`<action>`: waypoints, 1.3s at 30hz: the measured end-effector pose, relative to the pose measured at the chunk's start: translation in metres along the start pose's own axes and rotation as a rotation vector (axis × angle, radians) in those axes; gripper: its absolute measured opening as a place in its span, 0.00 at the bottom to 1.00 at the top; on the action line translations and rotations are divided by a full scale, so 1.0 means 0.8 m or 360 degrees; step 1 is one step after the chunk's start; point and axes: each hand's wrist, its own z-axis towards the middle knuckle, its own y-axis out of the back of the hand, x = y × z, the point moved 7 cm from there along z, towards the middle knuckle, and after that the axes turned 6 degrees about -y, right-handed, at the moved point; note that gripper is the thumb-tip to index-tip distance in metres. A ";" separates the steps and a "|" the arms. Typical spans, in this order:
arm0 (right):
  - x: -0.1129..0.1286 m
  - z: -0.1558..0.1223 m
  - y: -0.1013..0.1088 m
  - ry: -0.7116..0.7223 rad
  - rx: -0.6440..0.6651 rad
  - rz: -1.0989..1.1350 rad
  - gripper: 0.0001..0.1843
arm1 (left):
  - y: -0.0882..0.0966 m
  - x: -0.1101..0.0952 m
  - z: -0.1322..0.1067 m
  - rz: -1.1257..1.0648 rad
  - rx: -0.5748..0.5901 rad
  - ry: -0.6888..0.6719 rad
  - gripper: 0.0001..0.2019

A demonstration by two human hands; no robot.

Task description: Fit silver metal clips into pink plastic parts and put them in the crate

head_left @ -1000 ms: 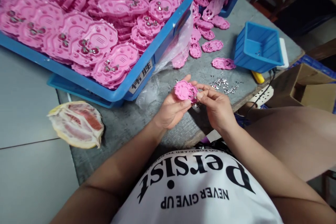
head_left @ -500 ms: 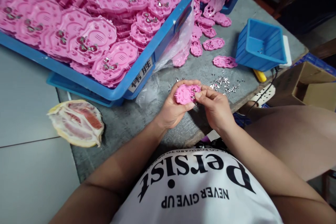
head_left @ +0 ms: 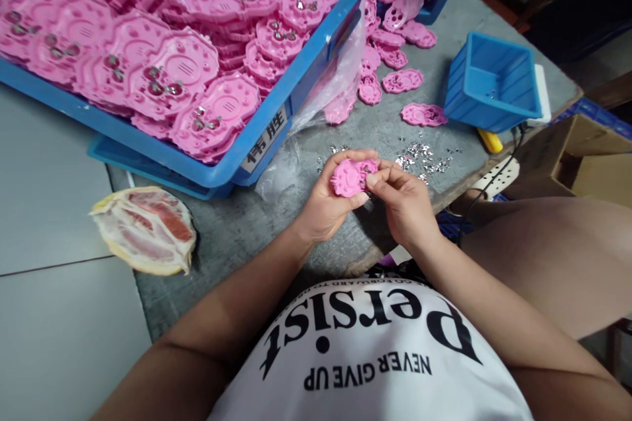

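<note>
A pink plastic casing (head_left: 347, 177) with a scalloped edge lies in my left hand (head_left: 323, 204), whose fingers wrap its far side and whose thumb presses the near edge. At the casing's right end, the thumb and fingertips of my right hand (head_left: 407, 204) are pinched together, touching it. Whether a small metal piece is between those fingertips is hidden. Small shiny metal pieces (head_left: 424, 158) are scattered on the grey table (head_left: 237, 230) just beyond my right hand, and a few more lie behind my left hand.
A big blue crate (head_left: 207, 174) at the left holds stacked pink casings (head_left: 180, 66) with metal pieces fitted. Loose pink casings (head_left: 402, 81) lie beyond my hands, beside a small blue bin (head_left: 494, 89). A cut pomelo (head_left: 148, 230) rests at the left. At the right is a cardboard box (head_left: 587, 158).
Almost nothing differs. The pink casing has tilted slightly in my left hand, and my right fingertips stay at its right end.
</note>
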 end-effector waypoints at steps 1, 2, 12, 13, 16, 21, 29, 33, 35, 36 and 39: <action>0.000 0.000 0.000 0.0023 -0.0010 0.0002 0.15 | 0.000 0.000 0.000 -0.0014 -0.0002 -0.0001 0.25; 0.001 0.001 0.000 0.0045 -0.0020 0.0015 0.16 | -0.001 -0.001 0.000 -0.0029 -0.0005 -0.0001 0.24; 0.011 0.000 0.010 0.0209 -0.0048 -0.0163 0.11 | 0.012 -0.001 -0.002 -0.0100 -0.0352 0.0300 0.31; 0.014 0.002 0.016 0.0258 -0.0087 -0.0244 0.09 | 0.015 -0.003 -0.001 -0.0084 -0.0381 0.0279 0.32; 0.026 0.013 0.030 0.0431 -0.0164 -0.0588 0.05 | 0.025 -0.008 0.003 0.0017 -0.0482 0.0204 0.33; 0.044 0.026 0.039 0.0601 -0.0130 -0.1314 0.04 | 0.032 -0.018 0.008 0.0158 -0.0590 0.0069 0.24; -0.019 -0.017 -0.020 -0.0208 0.0927 -0.0732 0.09 | 0.060 -0.046 0.009 0.0676 -0.0832 -0.0359 0.25; -0.045 -0.037 -0.055 -0.0471 0.1156 -0.0015 0.17 | 0.072 -0.049 0.010 0.0767 -0.0871 -0.0475 0.26; -0.055 -0.035 -0.067 -0.0512 0.1105 0.0159 0.16 | 0.075 -0.052 0.010 0.0854 -0.0875 -0.0510 0.28; -0.059 -0.032 -0.070 -0.0540 0.1040 0.0238 0.17 | 0.076 -0.053 0.010 0.0900 -0.0865 -0.0531 0.28; -0.065 -0.017 -0.071 -0.0588 0.0828 0.0429 0.21 | 0.077 -0.051 0.011 0.0949 -0.0801 -0.0559 0.29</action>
